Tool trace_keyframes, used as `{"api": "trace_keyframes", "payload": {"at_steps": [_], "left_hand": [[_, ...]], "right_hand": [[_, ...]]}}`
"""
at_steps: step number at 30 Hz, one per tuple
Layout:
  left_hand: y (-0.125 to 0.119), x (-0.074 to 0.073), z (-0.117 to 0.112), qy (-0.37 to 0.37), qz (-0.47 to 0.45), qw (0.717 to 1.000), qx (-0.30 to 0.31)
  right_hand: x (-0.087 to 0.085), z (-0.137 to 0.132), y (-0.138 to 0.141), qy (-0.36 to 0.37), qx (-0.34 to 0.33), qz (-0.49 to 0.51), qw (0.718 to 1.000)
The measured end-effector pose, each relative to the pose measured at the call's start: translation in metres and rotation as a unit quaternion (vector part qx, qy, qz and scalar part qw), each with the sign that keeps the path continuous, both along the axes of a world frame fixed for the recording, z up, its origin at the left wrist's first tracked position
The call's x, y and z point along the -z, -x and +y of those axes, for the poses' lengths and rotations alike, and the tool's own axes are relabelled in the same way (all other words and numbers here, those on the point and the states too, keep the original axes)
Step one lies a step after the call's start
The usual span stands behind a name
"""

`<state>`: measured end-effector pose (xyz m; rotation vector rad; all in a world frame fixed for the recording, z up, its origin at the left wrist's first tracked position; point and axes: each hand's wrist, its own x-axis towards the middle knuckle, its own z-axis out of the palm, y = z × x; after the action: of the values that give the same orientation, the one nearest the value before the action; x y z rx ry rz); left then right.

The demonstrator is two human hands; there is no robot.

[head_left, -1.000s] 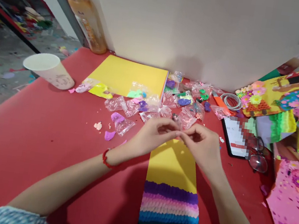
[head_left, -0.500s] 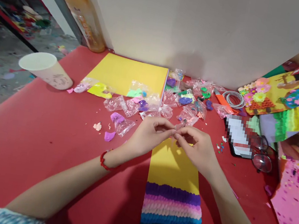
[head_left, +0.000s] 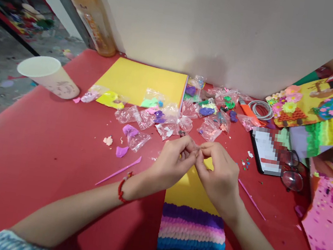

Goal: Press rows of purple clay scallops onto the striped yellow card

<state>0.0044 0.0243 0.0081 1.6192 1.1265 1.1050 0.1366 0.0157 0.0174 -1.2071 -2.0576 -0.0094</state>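
My left hand [head_left: 177,156] and my right hand [head_left: 220,170] meet fingertip to fingertip above the far end of a yellow card [head_left: 189,191]. Both are closed in a pinch. Whatever lies between the fingertips is small and mostly hidden. Rows of clay scales [head_left: 192,233] cover the card's near part, in purple, pink, pale pink, blue and black bands. One thin pink modelling tool [head_left: 118,171] lies left of the card, beside my left wrist. Another pink tool [head_left: 251,199] rests to the right, by my right forearm.
Small plastic bags of coloured clay [head_left: 167,119] spread across the back, before a yellow sheet [head_left: 143,82]. A paper cup [head_left: 48,76] and bottle [head_left: 92,13] stand left. To the right are a phone [head_left: 265,152], glasses [head_left: 292,181], an orange cutter [head_left: 249,112] and decorated cards [head_left: 326,220].
Both hands have drawn slightly nearer to me and pressed closer together, covering the small translucent pinkish thing between the fingertips. More of both pink tools now shows.
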Motion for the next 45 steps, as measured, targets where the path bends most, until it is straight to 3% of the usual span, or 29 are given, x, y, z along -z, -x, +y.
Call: {"api": "trace_keyframes", "payload": {"at_steps": [5, 8, 11, 17, 21, 26, 34, 40, 43, 45], "left_hand": [[0.004, -0.006, 0.004, 0.015, 0.027, 0.999, 0.044], [0.008, -0.009, 0.008, -0.045, 0.119, 0.99, 0.054], [0.009, -0.01, 0.008, -0.132, 0.178, 0.974, 0.039], [0.008, -0.011, 0.007, -0.233, 0.142, 0.962, 0.015], [0.011, -0.015, 0.009, -0.218, 0.149, 0.964, 0.011], [0.011, -0.015, 0.007, -0.232, 0.151, 0.96, 0.031], [0.0, -0.004, -0.002, -0.269, 0.115, 0.955, -0.041], [-0.006, 0.004, -0.011, -0.307, 0.095, 0.944, -0.077], [-0.005, -0.001, -0.009, -0.331, 0.098, 0.934, -0.088], [0.0, -0.008, -0.005, -0.298, 0.113, 0.945, -0.079]], "right_hand": [[-0.005, 0.003, 0.0, 0.02, -0.051, 0.048, 0.997], [-0.005, 0.007, 0.0, 0.025, -0.071, 0.089, 0.993], [-0.003, 0.008, 0.001, -0.029, -0.054, 0.096, 0.993], [-0.003, 0.007, -0.002, -0.094, -0.033, 0.051, 0.994], [-0.004, 0.005, -0.005, -0.069, -0.063, 0.02, 0.995], [-0.005, 0.002, -0.004, -0.053, -0.05, 0.013, 0.997], [-0.003, -0.005, 0.004, -0.06, 0.002, -0.03, 0.998], [-0.005, -0.005, 0.0, -0.106, 0.042, -0.04, 0.993], [-0.01, -0.003, -0.004, -0.089, 0.019, -0.02, 0.996], [-0.013, -0.001, -0.006, -0.049, -0.012, -0.006, 0.999]]}}
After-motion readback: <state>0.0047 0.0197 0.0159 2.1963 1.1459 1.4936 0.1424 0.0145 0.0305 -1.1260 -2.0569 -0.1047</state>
